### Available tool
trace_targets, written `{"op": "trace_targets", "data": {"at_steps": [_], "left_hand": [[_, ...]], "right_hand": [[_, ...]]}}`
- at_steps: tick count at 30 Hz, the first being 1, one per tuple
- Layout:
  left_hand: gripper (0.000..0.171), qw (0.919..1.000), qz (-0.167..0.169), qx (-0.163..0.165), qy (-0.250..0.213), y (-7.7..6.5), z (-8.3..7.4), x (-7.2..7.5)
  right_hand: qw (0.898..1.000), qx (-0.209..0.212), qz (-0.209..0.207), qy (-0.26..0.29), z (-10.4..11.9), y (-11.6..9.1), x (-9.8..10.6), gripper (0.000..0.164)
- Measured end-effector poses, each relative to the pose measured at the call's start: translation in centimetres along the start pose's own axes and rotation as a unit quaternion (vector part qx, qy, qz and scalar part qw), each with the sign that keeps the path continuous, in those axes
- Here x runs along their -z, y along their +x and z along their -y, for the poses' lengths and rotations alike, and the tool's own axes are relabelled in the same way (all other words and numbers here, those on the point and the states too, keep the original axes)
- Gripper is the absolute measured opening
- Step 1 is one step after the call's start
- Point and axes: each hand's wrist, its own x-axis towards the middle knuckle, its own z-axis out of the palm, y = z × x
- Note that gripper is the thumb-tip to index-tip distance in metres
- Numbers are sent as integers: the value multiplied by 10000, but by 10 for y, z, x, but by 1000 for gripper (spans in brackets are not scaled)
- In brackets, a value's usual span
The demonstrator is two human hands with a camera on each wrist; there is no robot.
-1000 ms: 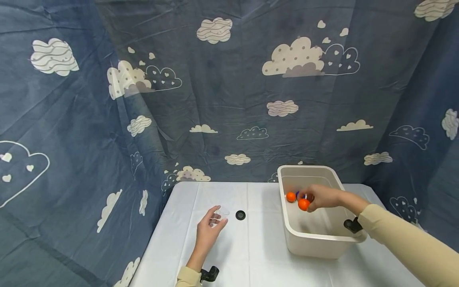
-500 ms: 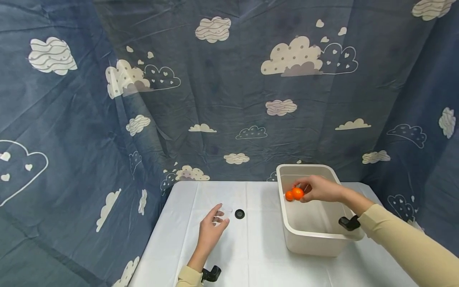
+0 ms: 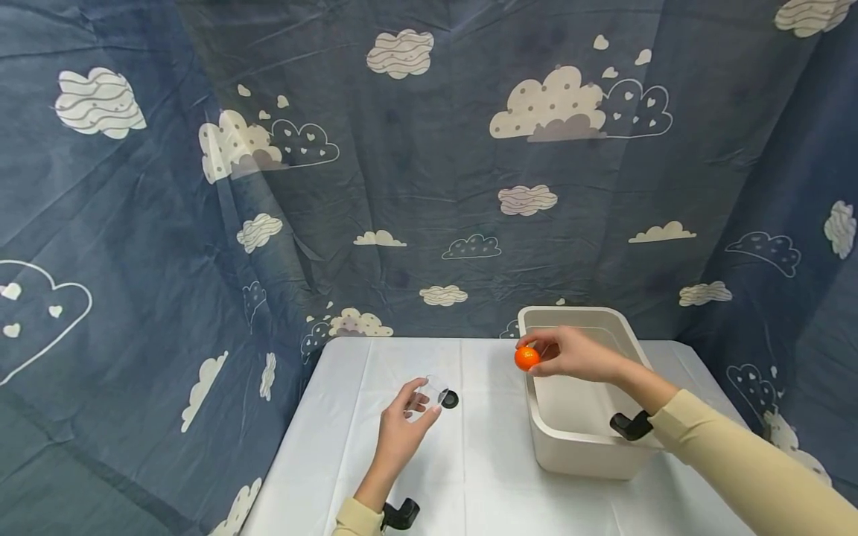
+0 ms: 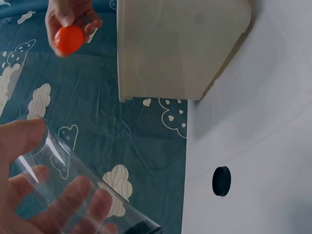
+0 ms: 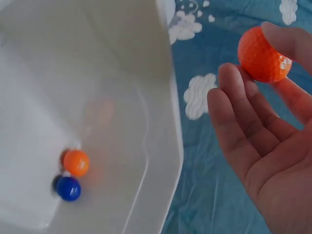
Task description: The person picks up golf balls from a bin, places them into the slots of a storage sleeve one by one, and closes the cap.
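Observation:
In the head view my right hand (image 3: 579, 353) pinches an orange golf ball (image 3: 527, 359) between thumb and fingertips, above the left rim of a beige plastic bin (image 3: 583, 455). Its dimples show in the right wrist view. Inside the bin there lie another orange ball (image 5: 76, 163) and a blue ball (image 5: 68, 188), side by side. My left hand (image 3: 402, 424) holds a clear plastic tube (image 4: 68, 158), thumb on one side and fingers on the other. A round black cap (image 3: 449, 400) lies on the table just beyond the tube.
A white cloth covers the table (image 3: 496, 484). Behind and beside it hangs a dark blue curtain (image 3: 395, 171) with cloud prints. The bin stands at the table's right, its tall walls between the two hands' areas.
My right hand has lifted the orange golf ball from inside the bin and carried it left to the rim. My left hand has shifted slightly right with the tube.

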Motion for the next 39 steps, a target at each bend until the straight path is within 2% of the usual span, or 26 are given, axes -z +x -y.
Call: {"op": "trace_targets", "data": {"at_steps": [6,13,22,25,30,36,39], "left_hand": [[52,9995,190,-181,203,-1,-3,-3],[53,9991,322,-256,87,0,-9,-7],[44,9983,534,199,158,-3,-15,-11],[43,9982,568,186,66,-4,-16,-13],[36,9963,755,228,-352,-5,-17,-13],[34,9929,998,223,-611,-5,-20,-13],[33,9925,1028,220,-629,-6,-26,-14]], "right_hand": [[9992,215,-167,278,17,9,-17,42],[9977,447,-63,501,36,20,-36,41],[9950,750,229,625,43,25,-63,40],[9938,800,255,723,44,26,-68,39],[9942,730,199,770,44,27,-71,39],[9949,827,121,569,52,26,-75,41],[9945,914,108,507,56,24,-77,33]]}}
